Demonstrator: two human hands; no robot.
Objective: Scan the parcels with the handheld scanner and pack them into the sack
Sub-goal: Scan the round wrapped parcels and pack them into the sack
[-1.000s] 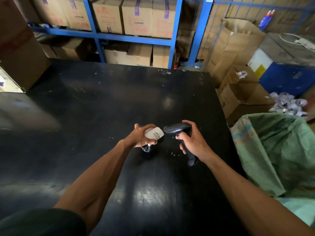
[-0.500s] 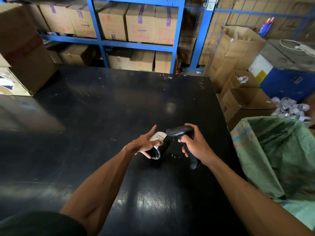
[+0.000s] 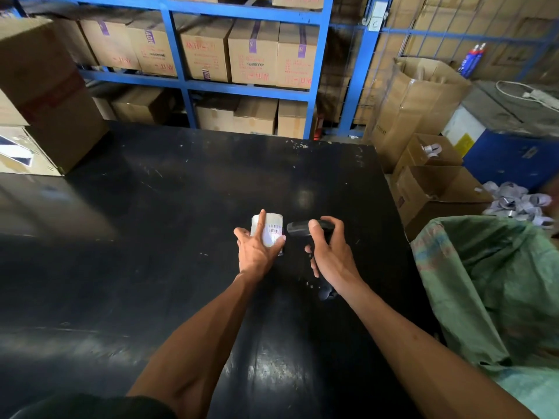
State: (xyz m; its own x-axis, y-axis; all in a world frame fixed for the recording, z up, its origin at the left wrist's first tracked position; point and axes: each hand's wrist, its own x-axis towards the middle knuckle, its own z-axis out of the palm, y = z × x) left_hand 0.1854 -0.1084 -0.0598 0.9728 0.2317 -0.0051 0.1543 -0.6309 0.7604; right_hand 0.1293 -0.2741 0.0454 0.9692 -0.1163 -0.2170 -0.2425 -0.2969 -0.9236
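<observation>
My left hand holds a small parcel with a white barcode label turned up, just above the black table. My right hand grips a dark handheld scanner by its handle. The scanner's head points left at the label, a few centimetres from it. A green woven sack stands open at the table's right edge, to the right of my right arm.
Open cardboard boxes and a heap of crumpled label backing lie beyond the sack. A large carton stands at the table's far left corner. Blue shelving with cartons runs behind the table.
My left hand has turned the parcel so that its white label faces up and has spread its fingers. The scanner stays beside it, and the view has tilted down a little.
</observation>
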